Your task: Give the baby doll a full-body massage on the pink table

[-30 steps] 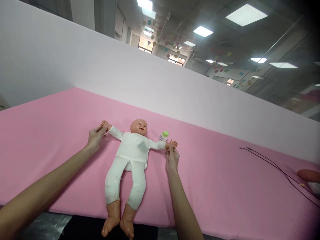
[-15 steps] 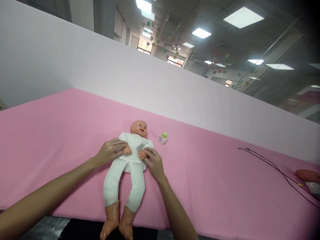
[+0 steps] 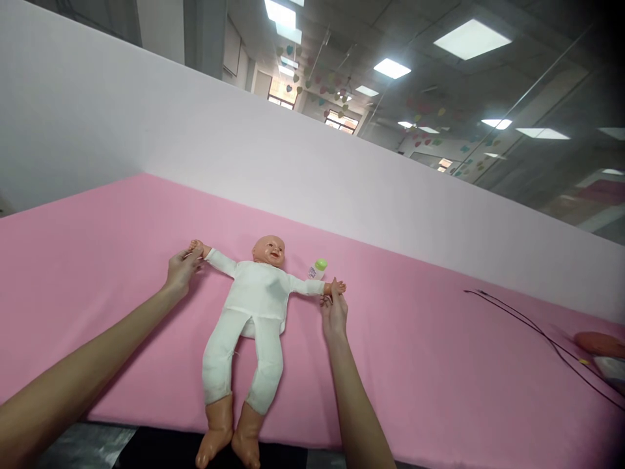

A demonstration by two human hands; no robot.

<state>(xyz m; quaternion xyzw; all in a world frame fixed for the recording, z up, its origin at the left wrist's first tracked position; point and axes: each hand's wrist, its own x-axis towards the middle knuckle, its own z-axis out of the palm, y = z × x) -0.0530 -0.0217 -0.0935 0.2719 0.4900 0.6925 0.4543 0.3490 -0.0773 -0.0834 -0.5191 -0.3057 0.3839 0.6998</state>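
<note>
A baby doll (image 3: 258,293) in white cloth lies on its back on the pink mat (image 3: 420,352), its feet over the near edge. Both doll arms are stretched out sideways. My left hand (image 3: 181,268) is closed on the doll's hand at the left, thumb against it. At the other side, my right hand (image 3: 334,309) grips the doll's other hand from below, with the thumb on top. Just behind the doll's arm at the right stands a small bottle (image 3: 318,268) with a green cap, its lower part partly hidden by that arm.
A white wall (image 3: 303,169) runs along the mat's far side. Toward the right lie thin black cables (image 3: 532,319). An orange-brown rounded object (image 3: 599,343), partly out of view, sits at the right edge.
My hands have moved apart, drawing the doll's arms from over its chest out to both sides. The doll's body and the bottle have stayed in place.
</note>
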